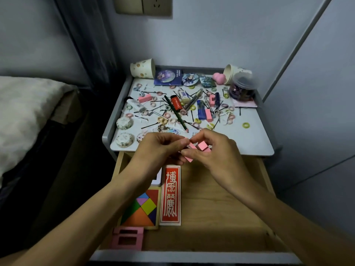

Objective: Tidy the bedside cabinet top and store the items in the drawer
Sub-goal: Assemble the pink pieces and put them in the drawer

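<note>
Head camera view, looking down at a grey bedside cabinet top (255, 137) in the middle of the frame, with its wooden drawer (221, 208) pulled open below it. Two bare hands meet at the centre of the frame, over the front edge of the cabinet top. The left hand (159, 150) and the right hand (217, 150) both have their fingers curled closed around a small cluster of pink blocks (201, 145), pinched between the fingertips of both hands. The cabinet top is crowded with small things: a green pencil (175, 113) lying diagonally, a red lighter (176, 103) just beside it, a blue lighter (200, 110) to the right, more pink blocks, many pastel hair rings and black hairpins. Along the back edge, a spotted paper cup (143, 68) lies tipped at the upper left, a second paper cup (236, 72) lies tipped at the upper right, and a pink heart-shaped sponge (219, 76) sits just left of that cup. A clear lidded jar (242, 88) of dark beads stands in front of the right cup. Inside the drawer, at lower left, lie a colourful tangram puzzle (143, 210), a red and white card (171, 195) with characters just to its right, and pink frames (127, 239) at the front corner. A white pillow (25, 116) is at the left edge of the frame.
</note>
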A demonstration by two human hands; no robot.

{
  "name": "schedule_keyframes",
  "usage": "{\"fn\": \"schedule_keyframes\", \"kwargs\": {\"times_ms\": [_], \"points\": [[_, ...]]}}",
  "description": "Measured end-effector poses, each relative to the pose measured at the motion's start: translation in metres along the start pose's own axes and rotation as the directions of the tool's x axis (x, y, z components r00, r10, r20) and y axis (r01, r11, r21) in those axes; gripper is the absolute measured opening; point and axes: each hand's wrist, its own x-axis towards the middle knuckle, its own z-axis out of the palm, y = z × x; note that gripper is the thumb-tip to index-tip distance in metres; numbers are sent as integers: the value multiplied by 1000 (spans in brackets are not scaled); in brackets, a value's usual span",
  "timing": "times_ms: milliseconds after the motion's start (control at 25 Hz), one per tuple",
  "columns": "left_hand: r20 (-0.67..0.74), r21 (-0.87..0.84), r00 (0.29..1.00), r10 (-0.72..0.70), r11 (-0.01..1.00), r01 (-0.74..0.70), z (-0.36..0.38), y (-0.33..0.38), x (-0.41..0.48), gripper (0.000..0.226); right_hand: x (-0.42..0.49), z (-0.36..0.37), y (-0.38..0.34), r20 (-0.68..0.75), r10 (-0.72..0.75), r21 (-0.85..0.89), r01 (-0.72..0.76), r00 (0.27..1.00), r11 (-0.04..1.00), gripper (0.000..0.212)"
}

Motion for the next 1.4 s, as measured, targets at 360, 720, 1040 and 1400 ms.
{"fn": "schedule_keyframes", "kwargs": {"times_ms": [360, 720, 1040, 1400], "points": [[-6, -177, 998, -56, 983, 54, -4, 3, 2, 18, 3, -4, 6, 102, 20, 222, -42, 995, 974, 27], [28, -232, 995, -93, 968, 97, -8, 11, 0, 17, 5, -3, 8, 96, 28, 315, -57, 995, 947, 23], [-5, -192, 995, -97, 977, 94, -11, 14, -4, 17, 3, -6, 9, 109, -1, 283, -30, 994, 959, 28], [6, -181, 997, -71, 981, 71, -10, 12, -6, 19, 4, -9, 13, 122, -40, 205, 15, 992, 979, 28]]}}
